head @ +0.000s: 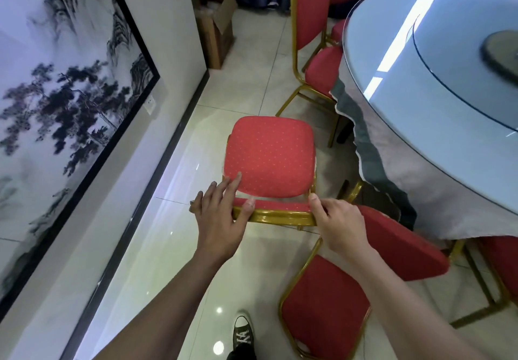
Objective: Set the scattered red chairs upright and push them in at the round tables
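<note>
A red chair (270,153) with a gold frame stands upright on the tiled floor in front of me, its dotted seat facing away. I see it from above and behind. My left hand (218,216) holds the left end of its top back rail, thumb hooked over the rail and fingers reaching toward the seat. My right hand (337,223) grips the right end of the same rail. The round table (420,124), with a glass top and a pale cloth, stands to the right of the chair. A second red chair (325,307) appears tipped over at lower right, beside my right forearm.
Two more red chairs (314,9) stand at the table's far side. A cardboard box (217,27) sits against the wall ahead. A large framed ink painting (64,93) hangs on the left wall. A lazy Susan (501,54) sits on the table. My shoe (242,331) is below.
</note>
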